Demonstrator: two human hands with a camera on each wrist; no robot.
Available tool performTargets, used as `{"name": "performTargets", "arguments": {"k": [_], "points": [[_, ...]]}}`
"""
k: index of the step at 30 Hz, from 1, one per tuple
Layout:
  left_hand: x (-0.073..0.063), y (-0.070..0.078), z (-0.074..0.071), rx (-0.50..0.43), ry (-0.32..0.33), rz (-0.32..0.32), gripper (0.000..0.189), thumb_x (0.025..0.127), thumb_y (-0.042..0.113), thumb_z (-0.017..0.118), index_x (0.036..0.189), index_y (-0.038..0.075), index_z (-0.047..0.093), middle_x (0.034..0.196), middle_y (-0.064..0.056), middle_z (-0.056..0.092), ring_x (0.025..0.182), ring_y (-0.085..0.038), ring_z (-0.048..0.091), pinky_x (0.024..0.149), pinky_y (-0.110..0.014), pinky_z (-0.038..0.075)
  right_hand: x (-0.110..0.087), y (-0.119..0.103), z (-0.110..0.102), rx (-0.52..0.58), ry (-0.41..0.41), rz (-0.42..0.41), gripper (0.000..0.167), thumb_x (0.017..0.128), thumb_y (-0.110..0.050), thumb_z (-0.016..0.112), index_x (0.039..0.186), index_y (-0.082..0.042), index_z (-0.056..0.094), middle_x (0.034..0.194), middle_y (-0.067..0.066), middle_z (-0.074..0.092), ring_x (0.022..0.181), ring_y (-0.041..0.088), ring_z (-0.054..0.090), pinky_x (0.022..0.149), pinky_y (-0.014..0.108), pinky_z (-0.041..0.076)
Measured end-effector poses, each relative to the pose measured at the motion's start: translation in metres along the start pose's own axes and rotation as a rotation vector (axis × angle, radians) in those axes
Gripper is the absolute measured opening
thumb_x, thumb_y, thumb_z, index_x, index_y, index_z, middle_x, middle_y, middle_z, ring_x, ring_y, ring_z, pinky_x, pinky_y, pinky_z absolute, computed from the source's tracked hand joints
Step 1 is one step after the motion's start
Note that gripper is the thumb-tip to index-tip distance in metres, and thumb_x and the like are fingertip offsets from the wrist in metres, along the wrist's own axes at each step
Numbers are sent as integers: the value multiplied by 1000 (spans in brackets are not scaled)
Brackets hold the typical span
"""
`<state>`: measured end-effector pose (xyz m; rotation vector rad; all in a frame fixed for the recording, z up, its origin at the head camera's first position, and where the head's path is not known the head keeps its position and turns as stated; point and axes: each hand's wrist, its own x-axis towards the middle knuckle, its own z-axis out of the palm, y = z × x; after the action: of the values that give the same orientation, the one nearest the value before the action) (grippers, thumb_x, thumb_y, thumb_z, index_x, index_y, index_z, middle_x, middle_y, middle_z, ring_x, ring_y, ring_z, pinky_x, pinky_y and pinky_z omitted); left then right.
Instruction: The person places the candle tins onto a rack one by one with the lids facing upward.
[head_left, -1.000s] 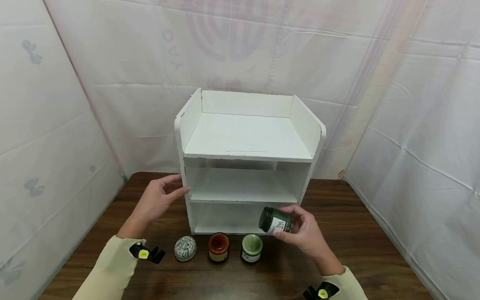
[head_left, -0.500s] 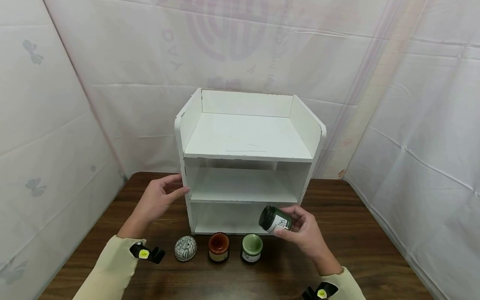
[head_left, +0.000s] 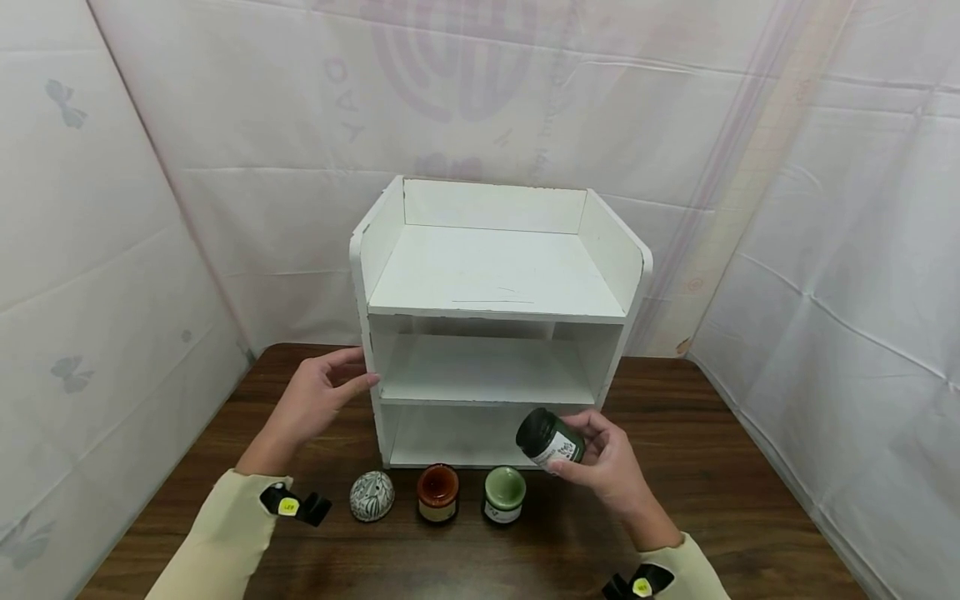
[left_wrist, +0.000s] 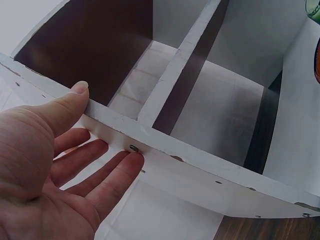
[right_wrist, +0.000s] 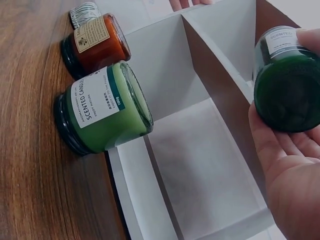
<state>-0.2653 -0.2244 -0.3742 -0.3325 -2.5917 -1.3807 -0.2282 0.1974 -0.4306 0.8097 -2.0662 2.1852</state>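
My right hand (head_left: 617, 467) holds a dark green scented candle jar (head_left: 567, 443) between thumb and fingers, in front of the shelf's lower right. Its black lid end points left and slightly up; its white label shows. In the right wrist view the round end of this candle jar (right_wrist: 287, 97) faces the camera. At the left side panel of the white shelf unit (head_left: 497, 271), my left hand (head_left: 311, 400) has its thumb on the front edge and fingers on the outer face. The left wrist view shows this hand (left_wrist: 65, 155) pinching the panel.
Along the shelf's front stand a black-and-white patterned round tin (head_left: 371, 497), an amber candle jar (head_left: 437, 494) and a light green candle jar (head_left: 504, 496). Both jars have black lids at the bottom. White sheeting (head_left: 255, 125) surrounds the wooden table (head_left: 337, 567).
The candle jar in my right hand has tipped so that its black lid end sits slightly higher, and its label has turned. My left hand stays in place on the shelf panel.
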Motion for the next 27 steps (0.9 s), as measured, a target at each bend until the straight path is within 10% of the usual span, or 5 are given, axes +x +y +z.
{"name": "performTargets", "arguments": {"k": [27], "points": [[0,-1,0,-16,1,5,57,96,43,72,142,13,61,131,-12,70,117,-30,68,86,-27,57,1,-4,6,126,-85,70,38,91,0,69,123,-20,69,114,-3,70,98,10,65,83,24,57]]}}
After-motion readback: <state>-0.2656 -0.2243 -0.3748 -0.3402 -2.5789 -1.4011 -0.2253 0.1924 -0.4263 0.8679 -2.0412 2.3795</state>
